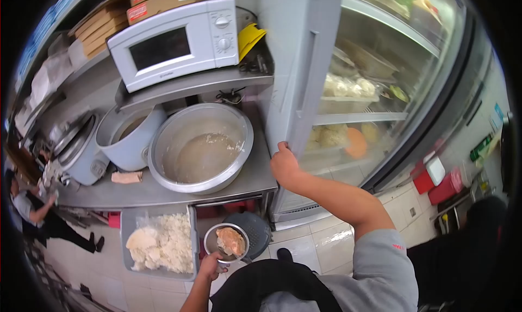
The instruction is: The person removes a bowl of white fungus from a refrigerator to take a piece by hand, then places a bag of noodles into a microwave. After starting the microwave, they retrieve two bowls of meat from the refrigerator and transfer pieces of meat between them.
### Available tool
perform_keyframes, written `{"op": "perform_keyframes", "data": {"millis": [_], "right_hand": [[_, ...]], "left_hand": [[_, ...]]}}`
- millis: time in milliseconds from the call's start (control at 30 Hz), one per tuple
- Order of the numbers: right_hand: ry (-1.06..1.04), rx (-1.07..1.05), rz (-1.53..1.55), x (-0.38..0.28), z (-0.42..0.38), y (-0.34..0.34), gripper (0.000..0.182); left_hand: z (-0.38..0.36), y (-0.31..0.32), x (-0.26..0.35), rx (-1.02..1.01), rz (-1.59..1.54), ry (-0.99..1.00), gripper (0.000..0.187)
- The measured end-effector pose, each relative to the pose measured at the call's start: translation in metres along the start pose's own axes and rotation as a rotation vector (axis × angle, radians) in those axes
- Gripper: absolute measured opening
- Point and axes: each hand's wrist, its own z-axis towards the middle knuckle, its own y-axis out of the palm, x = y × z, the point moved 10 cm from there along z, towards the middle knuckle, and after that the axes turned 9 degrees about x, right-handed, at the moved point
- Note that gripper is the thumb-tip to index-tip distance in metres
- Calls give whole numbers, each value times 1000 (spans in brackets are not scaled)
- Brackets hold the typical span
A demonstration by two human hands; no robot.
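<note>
My left hand grips the rim of a round metal bowl at the lower middle. A piece of orange-pink food lies in the bowl. My right hand is closed at the edge of the glass door of a tall fridge; its fingers are curled, and whether they hold the door edge is hard to tell. Behind the glass are trays with wrapped pale food and a round orange item on a lower shelf.
A large metal basin and rice cookers stand on the steel counter, below a white microwave. A grey tub of rice sits low. Another person stands far left. Red containers are at right.
</note>
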Motion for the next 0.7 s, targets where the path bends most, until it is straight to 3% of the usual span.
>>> {"op": "perform_keyframes", "data": {"millis": [100,233,367,433,467,533,567,633,700], "right_hand": [[32,-32,-28,-3,3,-5,25],[71,-37,57,-11,-22,3,20],[258,285,581,-22,-102,-42,20],[375,26,1097,-63,-151,-17,28],[335,-1,1317,-98,-176,10,36],[214,-252,1326,-168,-226,87,45],[272,-447,1268,-203,-260,148,40],[632,-833,1516,-243,-338,227,35],[1478,-649,1851,-241,-405,254,33]], "left_hand": [[-7,-2,15,17,56,52,32],[0,-9,-9,-9,-104,-90,35],[7,-21,-2,-20,-39,-27,36],[27,-23,-8,-97,-39,-60,36],[18,-19,-3,-114,14,-113,34],[27,-10,2,-171,35,-113,33],[30,-5,4,-220,49,-121,32],[20,8,14,-215,45,-119,32],[1,26,28,-234,135,-109,32]]}}
